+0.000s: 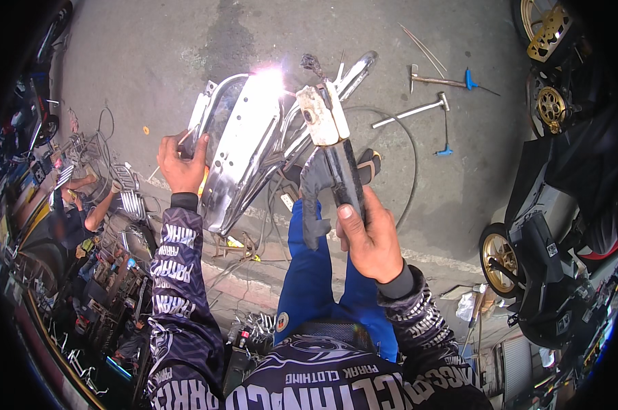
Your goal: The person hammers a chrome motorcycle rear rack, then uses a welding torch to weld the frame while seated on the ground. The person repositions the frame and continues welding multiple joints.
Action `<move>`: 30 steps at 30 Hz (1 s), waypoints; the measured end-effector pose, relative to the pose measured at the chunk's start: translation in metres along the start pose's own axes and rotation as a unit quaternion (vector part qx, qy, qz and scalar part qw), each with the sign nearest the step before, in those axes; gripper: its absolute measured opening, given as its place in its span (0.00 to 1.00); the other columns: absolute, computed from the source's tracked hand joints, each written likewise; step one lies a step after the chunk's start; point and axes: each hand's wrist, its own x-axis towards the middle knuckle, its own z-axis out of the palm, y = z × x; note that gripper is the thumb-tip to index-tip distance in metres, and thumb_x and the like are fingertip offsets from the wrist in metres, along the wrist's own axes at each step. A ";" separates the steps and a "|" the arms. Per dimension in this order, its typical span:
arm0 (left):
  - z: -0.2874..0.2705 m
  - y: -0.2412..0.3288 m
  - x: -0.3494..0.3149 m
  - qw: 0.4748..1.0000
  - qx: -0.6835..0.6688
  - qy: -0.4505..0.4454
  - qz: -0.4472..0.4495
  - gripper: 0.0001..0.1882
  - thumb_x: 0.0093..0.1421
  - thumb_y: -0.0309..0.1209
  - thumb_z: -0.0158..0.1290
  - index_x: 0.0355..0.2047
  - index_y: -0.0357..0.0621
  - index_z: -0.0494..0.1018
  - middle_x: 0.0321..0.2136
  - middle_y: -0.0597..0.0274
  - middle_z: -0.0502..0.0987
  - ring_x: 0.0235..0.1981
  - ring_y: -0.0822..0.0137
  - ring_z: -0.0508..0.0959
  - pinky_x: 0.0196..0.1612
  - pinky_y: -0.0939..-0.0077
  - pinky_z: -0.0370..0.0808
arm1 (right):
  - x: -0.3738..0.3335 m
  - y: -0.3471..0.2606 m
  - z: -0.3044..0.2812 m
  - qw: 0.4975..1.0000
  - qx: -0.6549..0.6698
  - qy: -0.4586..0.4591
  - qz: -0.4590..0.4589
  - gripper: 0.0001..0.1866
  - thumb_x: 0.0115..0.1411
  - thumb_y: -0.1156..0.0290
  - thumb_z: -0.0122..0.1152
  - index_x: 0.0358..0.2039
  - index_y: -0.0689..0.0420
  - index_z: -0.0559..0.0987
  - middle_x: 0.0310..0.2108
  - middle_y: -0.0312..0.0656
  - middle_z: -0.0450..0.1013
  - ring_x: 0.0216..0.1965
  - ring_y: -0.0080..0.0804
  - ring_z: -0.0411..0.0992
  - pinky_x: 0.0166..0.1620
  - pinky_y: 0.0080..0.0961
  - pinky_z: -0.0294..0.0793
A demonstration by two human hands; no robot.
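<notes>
My right hand is closed round the black handle of a welding electrode holder, whose jaw end is whitish and worn. A dark curled flap hangs beside the handle. A glaring white arc burns at the far end of a shiny metal frame, washing out the metal around it. The electrode itself is hard to make out in the glare. At the frame's left side my left hand grips its edge, thumb up against the metal. Bent metal tubes lie along the frame's right side.
On the floor to the right lie a hammer-like tool, a T-shaped metal tool, blue-handled tools and thin rods. A cable loops nearby. A motorcycle with a gold wheel stands right. Another person sits left among metal parts.
</notes>
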 end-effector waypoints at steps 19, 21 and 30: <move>0.001 0.001 0.001 1.000 -0.023 0.011 0.004 0.21 0.51 0.43 0.70 0.37 0.41 0.79 0.29 0.64 0.72 0.26 0.65 0.70 0.37 0.66 0.67 | 0.001 0.002 0.000 1.000 -0.016 -0.001 0.003 0.19 0.69 0.60 0.57 0.43 0.67 0.71 0.17 0.48 0.70 0.19 0.41 0.70 0.26 0.36 0.66; 0.001 0.001 0.001 1.000 -0.014 0.013 0.008 0.21 0.51 0.43 0.70 0.37 0.41 0.79 0.29 0.64 0.72 0.27 0.64 0.70 0.37 0.66 0.68 | 0.001 0.002 0.001 1.000 -0.020 -0.003 0.003 0.19 0.69 0.60 0.57 0.42 0.68 0.70 0.17 0.48 0.70 0.19 0.41 0.70 0.26 0.36 0.65; 0.001 0.001 0.001 1.000 -0.021 0.013 0.006 0.22 0.51 0.44 0.70 0.36 0.40 0.79 0.29 0.64 0.72 0.27 0.64 0.70 0.38 0.66 0.67 | 0.000 0.004 0.001 1.000 -0.018 -0.004 0.006 0.19 0.69 0.61 0.58 0.43 0.68 0.70 0.17 0.49 0.70 0.19 0.42 0.70 0.25 0.37 0.65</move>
